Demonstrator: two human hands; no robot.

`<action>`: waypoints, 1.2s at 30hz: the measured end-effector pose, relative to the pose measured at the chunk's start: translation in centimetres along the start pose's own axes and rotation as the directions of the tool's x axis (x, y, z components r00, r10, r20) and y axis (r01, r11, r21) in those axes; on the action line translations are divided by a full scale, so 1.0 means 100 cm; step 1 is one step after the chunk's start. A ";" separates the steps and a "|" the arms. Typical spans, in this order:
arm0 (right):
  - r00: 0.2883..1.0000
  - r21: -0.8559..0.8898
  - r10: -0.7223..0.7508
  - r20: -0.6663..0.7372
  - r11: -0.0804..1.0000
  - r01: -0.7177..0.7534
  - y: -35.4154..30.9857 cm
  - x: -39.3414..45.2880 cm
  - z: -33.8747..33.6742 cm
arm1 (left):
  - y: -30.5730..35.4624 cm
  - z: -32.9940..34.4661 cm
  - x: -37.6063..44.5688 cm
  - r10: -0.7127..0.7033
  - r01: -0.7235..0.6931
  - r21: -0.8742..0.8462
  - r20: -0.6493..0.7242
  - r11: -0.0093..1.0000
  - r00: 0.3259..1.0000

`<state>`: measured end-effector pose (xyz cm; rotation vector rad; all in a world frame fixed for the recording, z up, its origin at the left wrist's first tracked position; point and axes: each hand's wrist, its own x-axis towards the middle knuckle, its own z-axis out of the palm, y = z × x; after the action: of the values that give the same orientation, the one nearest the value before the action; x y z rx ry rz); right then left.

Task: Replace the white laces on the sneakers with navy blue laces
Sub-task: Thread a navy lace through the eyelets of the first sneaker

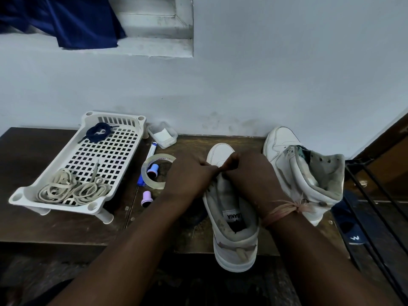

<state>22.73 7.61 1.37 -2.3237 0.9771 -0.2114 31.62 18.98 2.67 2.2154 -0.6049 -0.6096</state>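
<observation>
we have the near sneaker (234,217) standing on the dark wooden table (55,217), toe toward the wall, heel hanging a little over the near edge. our left hand (189,175) and right hand (249,171) meet over its eyelets, fingers curled and bunched together at the front of the tongue; what they pinch is too hidden for us to tell. a thread band (284,209) is tied round our right wrist. the second sneaker (304,171) stands just to the right, unlaced, its collar flopped open.

to the left sits a white perforated tray (106,155) on short legs. in its far corner lies a coiled navy lace (98,132); in its near end lie the white laces (72,189) in a loose heap. between tray and shoe we see a clear tape roll (154,173) ringing a small purple stamp (152,168), another stamp (145,198), a marker (148,160), and a small clear tub (163,134) holding white paper.
</observation>
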 end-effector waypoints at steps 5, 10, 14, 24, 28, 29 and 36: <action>0.995 -0.097 -0.086 -0.043 0.992 0.082 0.000 0.000 0.002 | -0.003 0.001 0.003 -0.024 0.024 -0.010 0.009 1.000 1.000; 0.991 -0.184 -0.127 -0.043 0.976 0.117 0.001 0.001 0.005 | -0.006 0.000 0.006 -0.028 0.029 -0.044 0.021 0.999 0.999; 0.989 -0.229 -0.147 0.029 0.962 0.149 0.003 0.005 0.007 | -0.008 0.001 0.007 -0.030 0.031 -0.062 0.026 0.998 0.999; 0.970 -0.328 -0.196 0.144 0.915 0.234 -0.008 0.001 0.001 | -0.002 0.002 0.002 0.081 -0.078 0.047 -0.070 0.996 0.994; 0.971 -0.257 -0.196 0.140 0.939 0.227 -0.007 0.005 -0.015 | -0.002 0.000 0.002 0.088 -0.083 0.062 -0.085 0.995 0.992; 0.973 -0.239 -0.199 0.121 0.945 0.223 -0.007 0.005 -0.021 | -0.002 -0.001 0.002 0.089 -0.084 0.057 -0.081 0.995 0.993; 0.891 0.526 0.019 -0.453 0.813 0.250 -0.014 0.008 -0.063 | -0.005 -0.007 0.003 0.083 -0.083 0.000 -0.058 0.997 0.995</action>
<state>21.87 4.81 7.19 -1.7905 0.8145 -0.9867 32.37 19.41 2.65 2.1858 -0.6623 -0.5011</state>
